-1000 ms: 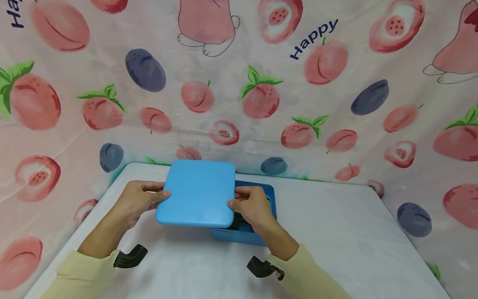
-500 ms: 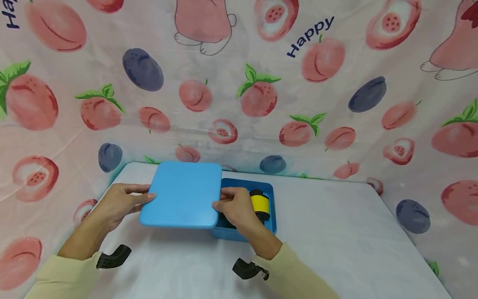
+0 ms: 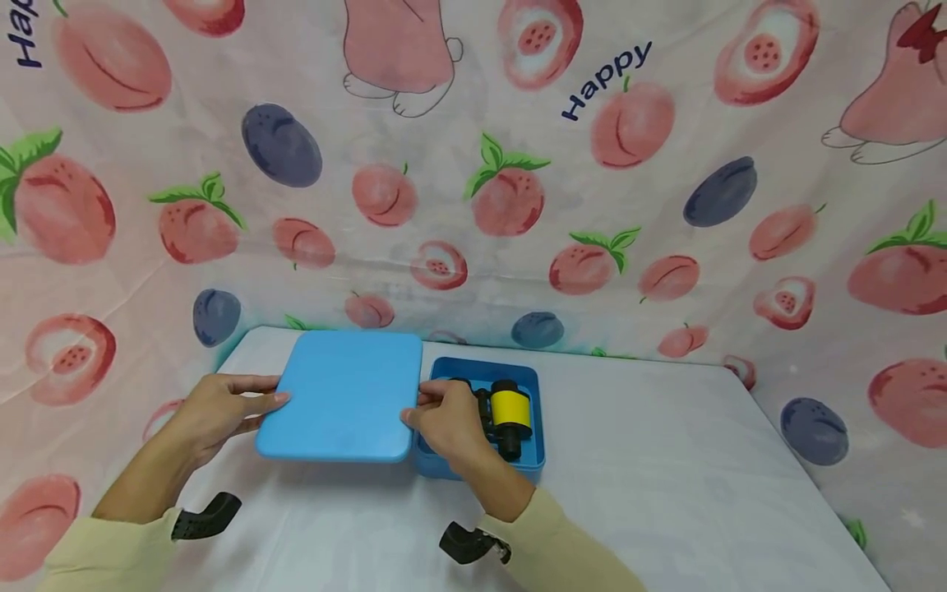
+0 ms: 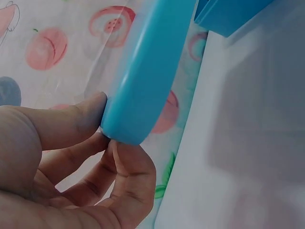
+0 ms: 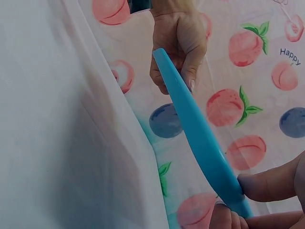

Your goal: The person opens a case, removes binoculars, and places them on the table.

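Observation:
A flat blue lid (image 3: 344, 399) is held up above the table, to the left of a blue box (image 3: 538, 411). My left hand (image 3: 214, 415) pinches the lid's left edge between thumb and fingers; the left wrist view shows the thumb on top and the fingertips beneath the lid (image 4: 147, 71). At the opposite edge my right hand (image 3: 451, 419) pinches the lid too, in front of the box's left part. Inside the uncovered box lie black and yellow binoculars (image 3: 510, 409), their left part hidden behind the right hand. In the right wrist view the lid (image 5: 195, 129) appears edge-on.
A white table (image 3: 651, 477) carries the box. Behind and beside it hangs a pale cloth (image 3: 473, 312) printed with fruit. Each sleeve bears a black curved mount, one at the left wrist (image 3: 207, 516) and one at the right wrist (image 3: 468, 543).
Both hands have carried the lid leftward, off the box. More of the box's inside and the binoculars has come into sight, while the box stays in about the same place.

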The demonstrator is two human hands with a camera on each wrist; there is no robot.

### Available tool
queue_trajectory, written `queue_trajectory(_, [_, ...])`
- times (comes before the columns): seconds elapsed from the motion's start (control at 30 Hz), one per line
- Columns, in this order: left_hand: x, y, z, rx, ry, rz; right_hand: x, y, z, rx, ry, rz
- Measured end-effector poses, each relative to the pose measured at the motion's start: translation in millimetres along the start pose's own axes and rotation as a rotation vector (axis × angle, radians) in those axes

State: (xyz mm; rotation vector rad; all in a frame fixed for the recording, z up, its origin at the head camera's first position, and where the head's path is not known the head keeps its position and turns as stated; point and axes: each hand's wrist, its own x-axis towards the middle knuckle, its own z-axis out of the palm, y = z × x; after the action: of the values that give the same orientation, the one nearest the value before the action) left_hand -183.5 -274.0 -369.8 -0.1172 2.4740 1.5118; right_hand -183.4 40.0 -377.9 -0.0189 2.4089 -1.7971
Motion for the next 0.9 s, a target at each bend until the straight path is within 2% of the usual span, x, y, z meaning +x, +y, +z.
queue_trajectory(0.4, [0.4,-10.6,-7.6,-0.031,0.000,-0.007,-1,-1,13,-0.020,0.029,0.026])
queue_trajectory(0.9, [-2.0,-21.0,-19.8,-0.053,-0.019,-0.023,0,-3,24,-0.021,-0.004,0.021])
